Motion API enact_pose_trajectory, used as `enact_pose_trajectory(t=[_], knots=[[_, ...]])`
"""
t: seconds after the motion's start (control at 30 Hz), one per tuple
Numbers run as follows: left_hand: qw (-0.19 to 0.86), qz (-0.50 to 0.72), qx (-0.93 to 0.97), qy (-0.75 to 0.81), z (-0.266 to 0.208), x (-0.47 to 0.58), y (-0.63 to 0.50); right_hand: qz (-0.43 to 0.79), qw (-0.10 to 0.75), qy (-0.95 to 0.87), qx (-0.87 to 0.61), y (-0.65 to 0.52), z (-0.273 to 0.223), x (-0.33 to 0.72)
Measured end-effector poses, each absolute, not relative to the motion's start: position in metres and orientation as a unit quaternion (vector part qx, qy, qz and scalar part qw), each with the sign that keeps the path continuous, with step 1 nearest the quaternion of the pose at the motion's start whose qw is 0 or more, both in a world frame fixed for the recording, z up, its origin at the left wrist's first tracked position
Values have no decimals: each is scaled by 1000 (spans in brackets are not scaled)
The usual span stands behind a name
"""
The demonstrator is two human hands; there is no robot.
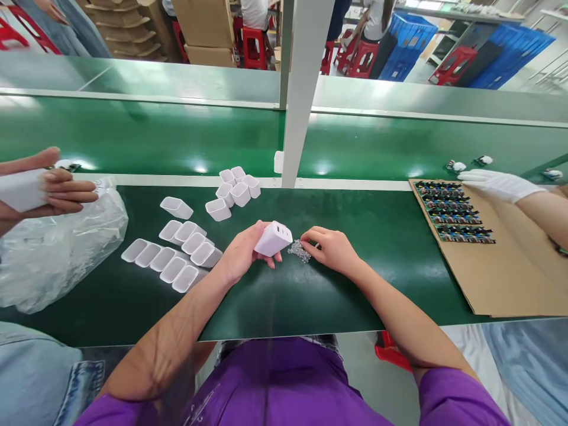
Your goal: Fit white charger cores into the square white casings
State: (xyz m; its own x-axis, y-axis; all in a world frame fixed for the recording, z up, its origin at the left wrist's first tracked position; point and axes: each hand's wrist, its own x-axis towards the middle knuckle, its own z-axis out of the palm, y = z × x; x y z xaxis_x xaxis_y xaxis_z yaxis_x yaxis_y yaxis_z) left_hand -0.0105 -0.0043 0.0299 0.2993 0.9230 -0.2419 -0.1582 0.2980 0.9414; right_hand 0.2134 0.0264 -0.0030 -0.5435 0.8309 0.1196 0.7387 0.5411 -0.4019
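Left hand point(246, 251) grips white charger housing point(274, 238); right hand point(333, 248) fingertips pinch at small-parts pile point(300, 251), probably screws; fitting one looks next.

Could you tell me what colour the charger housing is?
White; the left hand holds the charger housing, head view.

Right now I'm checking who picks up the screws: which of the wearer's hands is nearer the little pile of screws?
Right. The right hand has its fingertips at the pile of screws; the left hand is beside it, holding a white charger.
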Motion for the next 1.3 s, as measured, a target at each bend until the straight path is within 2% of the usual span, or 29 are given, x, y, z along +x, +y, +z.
enact_pose_trajectory(t=[0.27,0.47,0.63,0.93,1.3], knots=[[773,458,310,313,33,-6,-9,206,204,-851,-438,27,-5,215],[797,439,284,303,26,0,-10,261,249,-827,-430,27,-2,215],[748,439,382,318,18,1,-13,282,245,-818,-437,31,-4,214],[627,483,532,301,16,-2,-16,244,155,-825,-486,38,-8,219],[604,454,564,334,21,-3,-19,209,122,-832,-500,38,-5,219]])
